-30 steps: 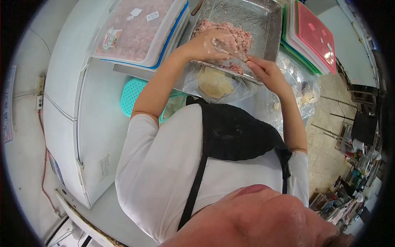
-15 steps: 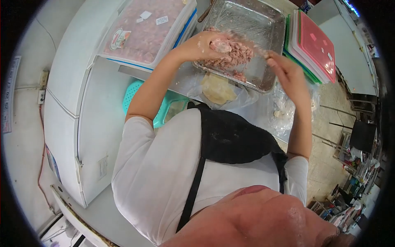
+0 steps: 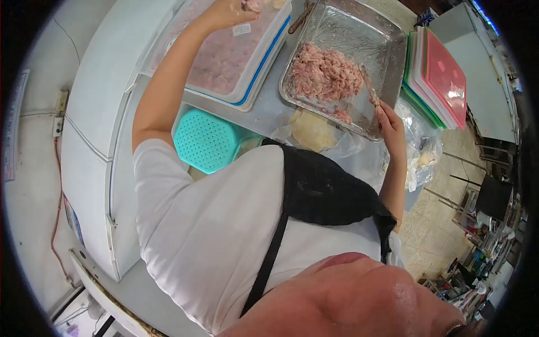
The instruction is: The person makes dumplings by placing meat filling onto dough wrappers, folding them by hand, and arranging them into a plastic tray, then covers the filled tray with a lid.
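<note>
- Left hand [image 3: 229, 13]: over the lidded container [image 3: 219, 70] at the top edge of the view, its grip curled around a small pinkish lump [image 3: 252, 6].
- Right hand [image 3: 391, 128]: beside the tray's near right corner, its grip closed on the end of a meat-smeared utensil [image 3: 369, 83].
- Minced meat [image 3: 323, 70]: heaped in the left part of the metal tray [image 3: 351, 25], with a smaller clump near the rim closest to the person; the utensil lies at the heap's right side.
- Pale yellow sheets [image 3: 311, 132]: on plastic on the worktop [image 3: 275, 92], just in front of the tray.
- Turquoise perforated piece [image 3: 205, 140]: below the container's near edge.
</note>
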Motion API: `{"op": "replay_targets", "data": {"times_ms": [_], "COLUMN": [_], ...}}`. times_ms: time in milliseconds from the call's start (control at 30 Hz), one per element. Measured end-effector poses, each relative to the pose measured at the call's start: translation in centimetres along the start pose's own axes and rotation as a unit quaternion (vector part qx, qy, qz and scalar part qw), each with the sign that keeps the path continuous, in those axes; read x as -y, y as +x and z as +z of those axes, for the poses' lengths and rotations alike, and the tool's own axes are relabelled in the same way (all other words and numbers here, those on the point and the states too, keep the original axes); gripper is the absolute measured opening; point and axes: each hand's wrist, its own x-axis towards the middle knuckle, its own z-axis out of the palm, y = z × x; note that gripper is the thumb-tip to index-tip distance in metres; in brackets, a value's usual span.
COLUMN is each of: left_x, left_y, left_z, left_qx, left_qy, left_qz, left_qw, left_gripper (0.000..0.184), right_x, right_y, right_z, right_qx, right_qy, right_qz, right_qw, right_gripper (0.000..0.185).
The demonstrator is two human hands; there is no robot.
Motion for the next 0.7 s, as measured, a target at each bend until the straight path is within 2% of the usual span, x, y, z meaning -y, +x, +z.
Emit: {"op": "replay_targets", "data": {"times_ms": [67, 167, 267, 400, 467, 500, 567, 600, 633, 700], "left_x": [1.3, 0.5, -1.1, 0.4, 1.1, 1.3, 2.0, 1.7, 0.8, -2.9], "left_y": [1.8, 3.0, 3.9, 5.6, 5.9, 6.0, 5.5, 4.8, 4.0, 1.1], "left_z": [0.4, 0.5, 0.5, 1.9, 2.8, 2.7, 2.1, 1.2, -0.2, -2.2], "left_qx": [-0.049, -0.084, -0.071, -0.093, -0.114, -0.081, -0.010, -0.020, -0.030, -0.026], "left_qy": [0.130, -0.076, -0.044, -0.027, -0.005, -0.083, -0.236, -0.026, 0.184, 0.219], "left_qz": [-0.012, -0.027, -0.087, -0.033, -0.005, -0.019, -0.049, -0.004, 0.046, 0.118], "left_qw": [0.990, 0.993, 0.993, 0.995, 0.993, 0.993, 0.970, 0.999, 0.981, 0.968], "left_gripper": [0.079, 0.079, 0.078, 0.085, 0.089, 0.089, 0.088, 0.085, 0.081, 0.075], "right_x": [-0.3, -1.5, -2.1, -2.3, -3.5, -4.1, -4.2, -3.8, -2.2, 1.5], "right_y": [-0.5, -1.0, -2.0, -2.5, -2.1, -1.7, -0.9, -0.7, -0.5, 0.2], "right_z": [0.4, 0.7, 1.2, 1.8, 2.0, 2.0, 0.2, -0.6, -1.5, -3.8], "right_qx": [-0.008, -0.028, -0.057, -0.063, -0.046, -0.037, 0.010, 0.034, 0.058, 0.106], "right_qy": [0.009, 0.010, 0.016, -0.004, -0.099, -0.146, -0.330, -0.417, -0.479, -0.596], "right_qz": [0.024, 0.047, 0.074, 0.075, 0.004, -0.031, -0.060, -0.071, -0.045, 0.009], "right_qw": [1.000, 0.998, 0.995, 0.995, 0.994, 0.988, 0.942, 0.906, 0.875, 0.796], "right_gripper": [0.032, 0.032, 0.030, 0.031, 0.032, 0.032, 0.032, 0.032, 0.032, 0.031]}}
